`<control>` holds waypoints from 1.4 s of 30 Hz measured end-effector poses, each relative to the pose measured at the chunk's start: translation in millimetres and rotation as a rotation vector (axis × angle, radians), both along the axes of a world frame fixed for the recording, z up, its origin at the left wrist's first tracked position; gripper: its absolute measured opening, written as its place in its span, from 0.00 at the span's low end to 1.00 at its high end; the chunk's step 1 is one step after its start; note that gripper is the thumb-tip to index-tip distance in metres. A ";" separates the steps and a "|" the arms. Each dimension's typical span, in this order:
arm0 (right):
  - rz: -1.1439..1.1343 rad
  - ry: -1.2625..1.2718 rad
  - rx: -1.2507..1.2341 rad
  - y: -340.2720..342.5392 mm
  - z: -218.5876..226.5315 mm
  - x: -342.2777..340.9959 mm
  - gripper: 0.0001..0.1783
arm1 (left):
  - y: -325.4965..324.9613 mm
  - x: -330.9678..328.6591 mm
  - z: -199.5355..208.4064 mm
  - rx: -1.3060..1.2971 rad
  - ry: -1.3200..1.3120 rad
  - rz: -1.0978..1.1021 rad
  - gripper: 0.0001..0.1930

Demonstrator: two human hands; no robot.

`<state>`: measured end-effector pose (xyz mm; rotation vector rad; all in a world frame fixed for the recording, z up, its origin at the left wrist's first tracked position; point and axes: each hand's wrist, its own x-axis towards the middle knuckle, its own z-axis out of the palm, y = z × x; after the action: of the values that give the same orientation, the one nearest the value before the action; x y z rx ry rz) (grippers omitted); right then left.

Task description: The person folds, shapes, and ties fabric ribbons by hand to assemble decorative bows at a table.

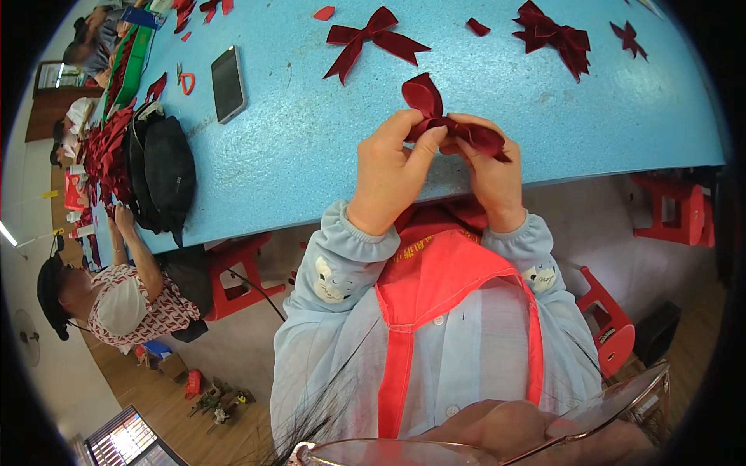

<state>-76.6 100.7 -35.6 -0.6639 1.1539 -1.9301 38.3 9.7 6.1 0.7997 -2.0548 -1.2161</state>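
Ribbon (pixel 425 99), one dark red piece with a velvety sheen, is held in two hands just above the near edge of the blue table (pixel 311 155). One lobe points toward 11 o'clock, another toward 4 o'clock. The left hand (pixel 391 165) pinches it between thumb and fingers from the 8 o'clock side; the right hand (pixel 497 175) grips it from the 4 o'clock side, fingers curled around the folds. The two thumbs meet near its middle.

Taking the held piece as the clock's centre, three bow shapes lie well apart on the table: one flat bow (pixel 373 37) at 11, one fuller, layered bow (pixel 553 39) between 1 and 2, and one small bow-shaped piece (pixel 629 40) at 2. Two small red scraps lie there too, one (pixel 478 28) just past 12, the other (pixel 324 13) between 10 and 11.

Between 9 and 10 are one phone (pixel 229 85) and, beyond it, one pair of scissors (pixel 186 81) with orange-red handles. One black bag (pixel 161 171) sits between 8 and 9, beside a heap of red pieces (pixel 107 155) too crowded to count. One green tray (pixel 138 62) stands near 10. One seated co-worker (pixel 144 307) is at 8, and at least three red stools (pixel 672 210) show, at 8, between 3 and 4, and near 5
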 end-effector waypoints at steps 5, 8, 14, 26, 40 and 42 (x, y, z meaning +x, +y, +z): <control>0.041 0.174 -0.020 14.8 23.1 -38.7 0.20 | -13.1 6.9 -7.6 -0.370 0.024 -0.089 0.08; -0.010 0.303 0.166 16.3 36.1 -23.5 0.15 | -2.0 -3.7 -2.8 -0.672 0.020 -0.086 0.09; -0.233 0.438 0.194 -2.4 16.5 0.3 0.09 | 17.8 -16.0 -13.6 -0.771 0.019 -0.053 0.09; -0.185 -0.003 0.089 -9.2 7.5 -13.8 0.12 | 16.2 -16.5 -22.4 0.270 0.067 -0.112 0.06; 0.071 0.191 0.177 2.0 9.6 -26.8 0.09 | 4.8 -14.4 -17.4 0.496 0.134 -0.051 0.08; 0.048 0.227 0.199 1.9 11.9 -25.0 0.09 | 5.0 -15.1 -16.2 0.491 0.150 -0.027 0.08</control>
<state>-101.6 102.6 -23.7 -0.8086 1.4346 -1.7041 23.1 14.7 -10.1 0.8660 -1.6695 -1.7732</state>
